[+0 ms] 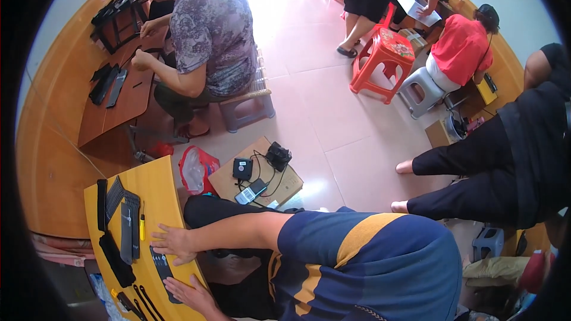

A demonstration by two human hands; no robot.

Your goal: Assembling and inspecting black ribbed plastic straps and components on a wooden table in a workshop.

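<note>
The black strip (162, 266) is laid on the yellow counter (157, 193), near the edge by the lap. Both hands are spread open, set apart from each other, and nothing is gripped by them. The upper end of the strip is touched by the right hand (175, 242), and the lower part is covered by the fingers of the left hand (190, 293). It seems that the strip is being pressed flat. For this to be done well, both ends should be held down softly, the push should be made with flat fingers, and the strip should be kept straight so that no bump is made.

One black strip can be counted under the hands. Past it are seen one yellow screwdriver-like tool (142, 226), one dark grey panel (126, 235), one black cloth bundle (116, 261), one ridged dark piece (119, 196) and one long black bar (102, 205). About three thin black straps (148, 303) are laid at the near corner. On one cardboard box (288, 187) are put one black boxy device (242, 169), one handheld device (251, 192) with a pale screen, and one black plug block (278, 156).
</note>
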